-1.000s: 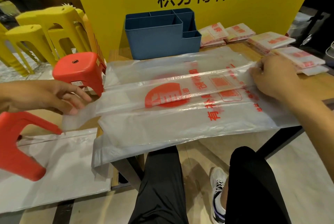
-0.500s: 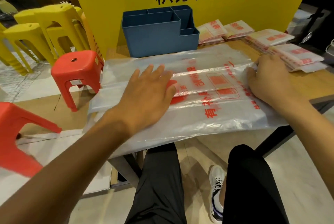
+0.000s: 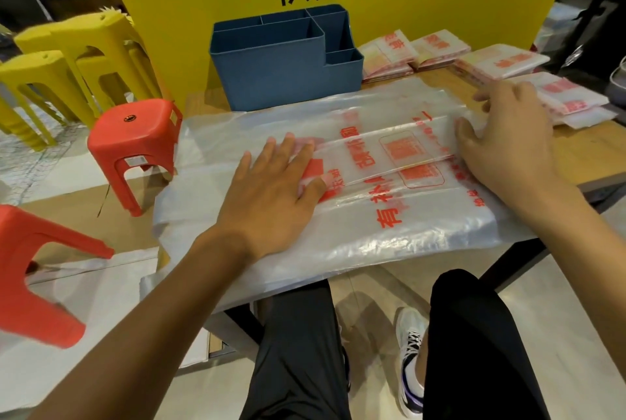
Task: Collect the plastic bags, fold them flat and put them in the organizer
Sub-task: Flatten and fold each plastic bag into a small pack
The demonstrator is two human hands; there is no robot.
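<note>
Two hands are working one large translucent plastic bag (image 3: 355, 162) that is lying across the wooden worktop (image 3: 582, 152), its near edge hanging over the front. The left hand (image 3: 271, 192) is lying flat, fingers straight and spread, pressing down on the red printed logo at about 9 o'clock of the bag; it is gripping nothing, and the pressure seems meant to push air out and keep the slippery film from sliding. The right hand (image 3: 504, 135) is resting at the bag's 3 o'clock end with fingers lightly bent over a raised lengthwise pleat, apparently pinning that fold; whether the thumb is pinching film I cannot tell. The bag is looking only partly folded, with a long strip doubled along its middle. The blue compartmented organizer (image 3: 281, 60) is standing at 12 o'clock, just beyond the bag's far edge, its visible compartments looking empty. Stacks of already folded bags (image 3: 501, 62) are lying at 1 to 2 o'clock, near the right hand. Red and yellow plastic stools (image 3: 135, 138) are standing off the worktop at 9 to 10 o'clock.
</note>
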